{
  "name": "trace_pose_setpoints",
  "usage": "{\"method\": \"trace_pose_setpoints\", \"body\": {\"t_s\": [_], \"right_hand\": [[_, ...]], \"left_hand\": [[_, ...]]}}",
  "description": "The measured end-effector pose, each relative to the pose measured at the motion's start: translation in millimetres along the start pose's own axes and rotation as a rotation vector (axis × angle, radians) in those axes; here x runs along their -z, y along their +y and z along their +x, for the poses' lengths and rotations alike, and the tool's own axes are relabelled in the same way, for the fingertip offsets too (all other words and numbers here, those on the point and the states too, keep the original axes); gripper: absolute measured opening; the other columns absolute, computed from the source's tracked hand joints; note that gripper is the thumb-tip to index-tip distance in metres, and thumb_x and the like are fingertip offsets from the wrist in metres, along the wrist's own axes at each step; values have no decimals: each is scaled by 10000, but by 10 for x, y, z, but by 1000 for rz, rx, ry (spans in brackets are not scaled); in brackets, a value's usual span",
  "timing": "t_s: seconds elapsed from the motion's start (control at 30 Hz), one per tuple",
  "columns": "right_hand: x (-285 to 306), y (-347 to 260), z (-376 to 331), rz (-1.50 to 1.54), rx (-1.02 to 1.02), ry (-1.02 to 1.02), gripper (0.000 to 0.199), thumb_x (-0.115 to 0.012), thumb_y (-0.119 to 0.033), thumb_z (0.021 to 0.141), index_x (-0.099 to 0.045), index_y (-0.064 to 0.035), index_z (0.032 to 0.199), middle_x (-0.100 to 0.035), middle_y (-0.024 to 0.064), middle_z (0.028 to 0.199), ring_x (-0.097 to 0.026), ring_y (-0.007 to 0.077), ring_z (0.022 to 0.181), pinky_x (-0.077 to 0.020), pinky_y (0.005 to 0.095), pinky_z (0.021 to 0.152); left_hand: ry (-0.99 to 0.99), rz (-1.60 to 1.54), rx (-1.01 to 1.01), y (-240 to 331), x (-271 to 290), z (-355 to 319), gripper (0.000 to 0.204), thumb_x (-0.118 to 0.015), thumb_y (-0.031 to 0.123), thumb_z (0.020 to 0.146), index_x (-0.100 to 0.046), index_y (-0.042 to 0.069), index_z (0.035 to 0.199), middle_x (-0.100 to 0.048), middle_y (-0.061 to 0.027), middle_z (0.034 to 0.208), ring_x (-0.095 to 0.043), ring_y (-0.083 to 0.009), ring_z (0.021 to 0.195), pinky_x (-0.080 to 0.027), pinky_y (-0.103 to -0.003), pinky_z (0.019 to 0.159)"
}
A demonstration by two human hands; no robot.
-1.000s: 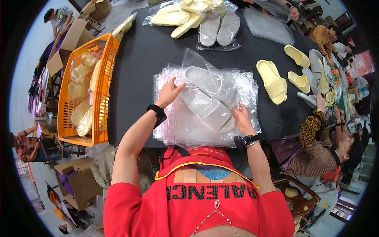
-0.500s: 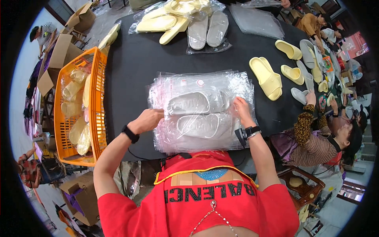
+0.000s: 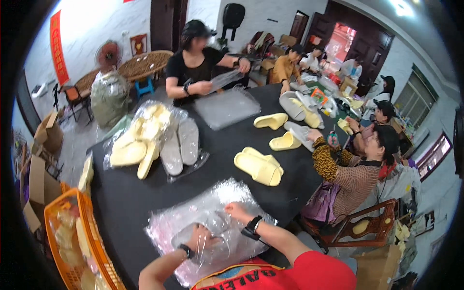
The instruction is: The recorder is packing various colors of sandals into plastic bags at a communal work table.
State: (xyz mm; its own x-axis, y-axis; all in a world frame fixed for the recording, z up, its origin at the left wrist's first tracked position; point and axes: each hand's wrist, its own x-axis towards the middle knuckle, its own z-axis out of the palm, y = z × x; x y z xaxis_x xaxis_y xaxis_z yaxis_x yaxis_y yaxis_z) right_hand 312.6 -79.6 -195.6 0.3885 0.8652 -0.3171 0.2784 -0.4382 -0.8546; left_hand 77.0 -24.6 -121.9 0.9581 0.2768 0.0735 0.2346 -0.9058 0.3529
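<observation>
A pair of grey slippers (image 3: 185, 235) in clear plastic lies on a stack of clear plastic bags (image 3: 169, 220) at the table's near edge. My left hand (image 3: 201, 237) rests over the slippers, fingers bent onto the clear plastic bag (image 3: 226, 249) around them; motion smears it slightly. Farther right, my right hand (image 3: 237, 211) is closed, fingertips pinched at the bag's far side. Glare and my hands hide much of the pair.
An orange basket (image 3: 72, 241) of bagged slippers stands left. Bagged yellow slippers (image 3: 130, 150) and bagged grey slippers (image 3: 180, 145) lie ahead; loose yellow slippers (image 3: 258, 166) lie right. One co-worker (image 3: 208, 67) handles plastic across the table; another (image 3: 355, 176) sits right, near a grey slipper (image 3: 300, 134).
The view has tilted up and turned, showing the room and the co-worker across the table. My left hand has moved from the bag's left edge onto the slippers.
</observation>
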Motion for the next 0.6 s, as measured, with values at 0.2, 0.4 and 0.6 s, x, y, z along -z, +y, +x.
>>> {"method": "trace_pose_setpoints", "body": {"t_s": [0.2, 0.4, 0.6], "right_hand": [[-30, -190, -64, 380, -76, 318, 167, -503, -202, 863, -568, -48, 863, -559, 17, 690, -524, 105, 631, -437, 283, 542], [448, 21, -150, 237, 331, -94, 251, -541, -151, 779, -483, -7, 976, -556, 58, 733, -553, 145, 587, -421, 286, 437], [446, -356, -858, 341, -172, -218, 585, -520, -346, 876, -273, -107, 1350, -509, 84, 1064, -521, 129, 863, -418, 242, 605]], "left_hand": [[-112, -128, 225, 89, -201, -228, 427, -571, 449, 725, -670, 53, 854, -606, -173, 916, -478, -350, 943, -304, -473, 838], [-214, -190, 280, -365, -89, -462, 380, -569, 388, 709, -656, 79, 911, -585, -176, 906, -444, -354, 922, -271, -483, 863], [171, -386, 267, -111, 212, -313, 404, -607, 312, 722, -593, 100, 1066, -553, -174, 1067, -437, -349, 1020, -259, -476, 903]]}}
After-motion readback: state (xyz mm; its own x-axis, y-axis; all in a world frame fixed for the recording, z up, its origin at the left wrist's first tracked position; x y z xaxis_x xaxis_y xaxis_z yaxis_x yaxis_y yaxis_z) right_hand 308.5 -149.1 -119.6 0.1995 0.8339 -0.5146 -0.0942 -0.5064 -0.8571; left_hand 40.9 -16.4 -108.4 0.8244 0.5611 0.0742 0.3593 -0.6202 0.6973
